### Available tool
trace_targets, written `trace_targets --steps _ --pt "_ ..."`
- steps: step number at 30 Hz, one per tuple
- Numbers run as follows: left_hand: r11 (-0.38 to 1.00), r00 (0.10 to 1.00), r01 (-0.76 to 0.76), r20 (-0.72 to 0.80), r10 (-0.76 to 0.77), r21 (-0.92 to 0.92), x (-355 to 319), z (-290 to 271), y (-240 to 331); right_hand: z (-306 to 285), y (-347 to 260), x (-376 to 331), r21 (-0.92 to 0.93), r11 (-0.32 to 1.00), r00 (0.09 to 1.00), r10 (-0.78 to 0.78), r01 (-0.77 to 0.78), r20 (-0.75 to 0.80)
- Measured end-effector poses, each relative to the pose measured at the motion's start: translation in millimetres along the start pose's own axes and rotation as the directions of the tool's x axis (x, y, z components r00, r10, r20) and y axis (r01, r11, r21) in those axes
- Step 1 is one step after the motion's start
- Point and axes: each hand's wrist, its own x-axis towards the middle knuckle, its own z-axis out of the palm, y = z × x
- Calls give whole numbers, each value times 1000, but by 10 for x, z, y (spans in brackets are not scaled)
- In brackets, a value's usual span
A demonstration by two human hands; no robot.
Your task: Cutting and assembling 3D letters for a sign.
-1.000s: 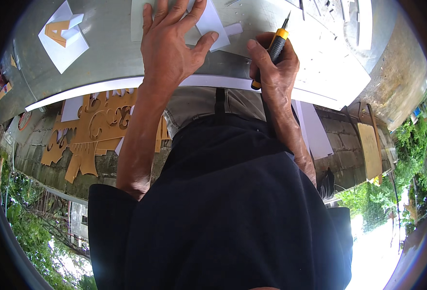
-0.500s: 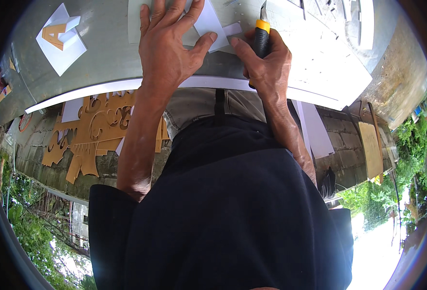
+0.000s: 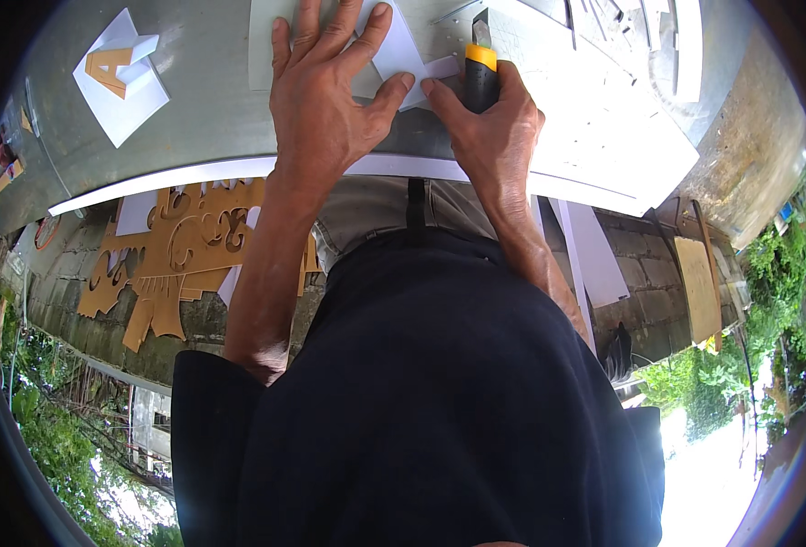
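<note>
A utility knife (image 3: 481, 77) with a black and yellow handle is gripped in my right hand (image 3: 497, 128), its blade pointing away from me. The thumb of that hand reaches left to a small white tab (image 3: 442, 67) on the table. My left hand (image 3: 328, 96) lies with its fingers spread over a white sheet piece (image 3: 400, 41), the thumb near the piece's lower corner. My two thumbs are close together. Further left lies a white cut piece (image 3: 128, 100) with a tan letter-shaped piece (image 3: 109, 71) on it.
A grey worktable (image 3: 204, 100) bears a large white sheet (image 3: 594, 137) on the right, with thin offcuts (image 3: 614, 11) at its far side. A long white strip (image 3: 193, 170) runs along the near edge. Below lie tan cut-out panels (image 3: 184, 239); a board (image 3: 697, 287) leans at right.
My right hand has shifted slightly left, and the knife has turned to point more straight ahead. My right thumb has come nearer the left thumb. The left hand stays spread, nearly in place.
</note>
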Motion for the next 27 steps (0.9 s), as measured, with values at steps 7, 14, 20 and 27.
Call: trace_targets --steps 7,14,20,27 --pt "1000 1000 -8 -15 8 23 4 29 -16 -13 -17 -8 10 999 999 33 -33 1" --pt "1000 1000 -6 -27 6 17 4 53 -27 -56 -52 -57 -35 999 999 -16 18 52" --pt "1000 996 5 -84 -4 11 4 38 -8 -325 -97 -109 55 980 941 -199 191 274" --pt "996 983 29 -181 -13 84 -59 244 -44 -352 -293 23 -42 991 927 -105 128 359"
